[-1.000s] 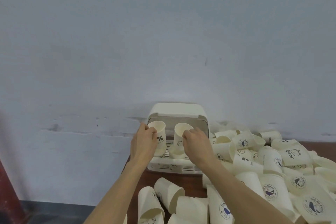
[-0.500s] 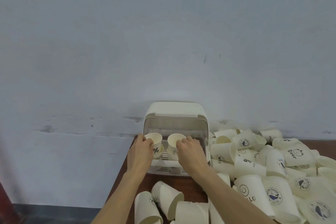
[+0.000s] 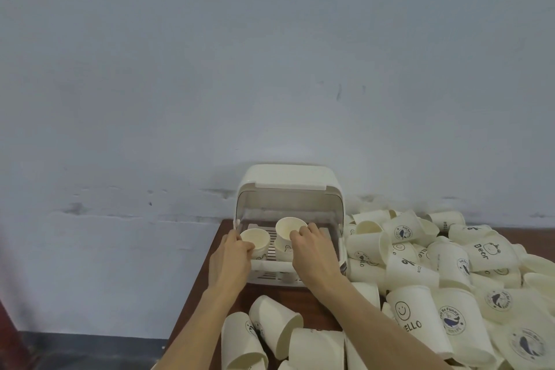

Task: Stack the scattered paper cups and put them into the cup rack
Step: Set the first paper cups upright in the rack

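Loose paper cups (image 3: 444, 285) beside rack (image 3: 288, 189)

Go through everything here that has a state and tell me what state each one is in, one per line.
cup rack: lid raised, front open.
left hand: holds the left cup stack by its rim.
right hand: holds the right cup stack by its rim.
left cup stack: upright, mouth up, inside the rack.
right cup stack: upright, mouth up, inside the rack, higher than the left one.
loose cups: scattered on their sides on the table, unstacked.
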A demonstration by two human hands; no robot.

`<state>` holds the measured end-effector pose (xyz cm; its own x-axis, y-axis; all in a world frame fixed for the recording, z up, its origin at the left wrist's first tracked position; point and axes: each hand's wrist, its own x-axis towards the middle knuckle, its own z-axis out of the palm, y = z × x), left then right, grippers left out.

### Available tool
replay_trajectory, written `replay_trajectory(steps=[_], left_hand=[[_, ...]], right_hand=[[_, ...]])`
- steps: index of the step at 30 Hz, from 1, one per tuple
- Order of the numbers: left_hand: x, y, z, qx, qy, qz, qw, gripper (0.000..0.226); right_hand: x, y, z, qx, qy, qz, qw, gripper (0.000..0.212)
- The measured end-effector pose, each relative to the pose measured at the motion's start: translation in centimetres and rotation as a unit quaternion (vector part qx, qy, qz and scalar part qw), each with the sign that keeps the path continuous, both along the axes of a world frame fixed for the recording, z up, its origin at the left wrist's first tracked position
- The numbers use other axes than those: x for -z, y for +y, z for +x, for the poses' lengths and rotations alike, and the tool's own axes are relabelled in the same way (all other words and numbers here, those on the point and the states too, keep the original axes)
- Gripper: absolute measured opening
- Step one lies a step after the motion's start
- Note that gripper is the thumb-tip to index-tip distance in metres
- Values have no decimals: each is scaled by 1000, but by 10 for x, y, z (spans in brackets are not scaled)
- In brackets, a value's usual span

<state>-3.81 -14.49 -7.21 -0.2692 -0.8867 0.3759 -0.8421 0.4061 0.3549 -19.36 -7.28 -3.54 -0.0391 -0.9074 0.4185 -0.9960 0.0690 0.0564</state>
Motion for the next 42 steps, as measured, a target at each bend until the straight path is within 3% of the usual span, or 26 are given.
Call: replay_trajectory(steps=[9, 16, 42], left_hand=[[1, 1, 0, 6, -15, -12, 1000, 30], [2, 1, 1, 12, -16, -6, 1000, 31], [12, 1, 5, 41, -67, 4, 997, 45]], right_hand=[[-10, -1, 3, 19, 26, 13, 999, 30], [-10, -1, 3, 32, 39, 78, 996, 30], [-6, 1, 5, 32, 35, 103, 994, 31]])
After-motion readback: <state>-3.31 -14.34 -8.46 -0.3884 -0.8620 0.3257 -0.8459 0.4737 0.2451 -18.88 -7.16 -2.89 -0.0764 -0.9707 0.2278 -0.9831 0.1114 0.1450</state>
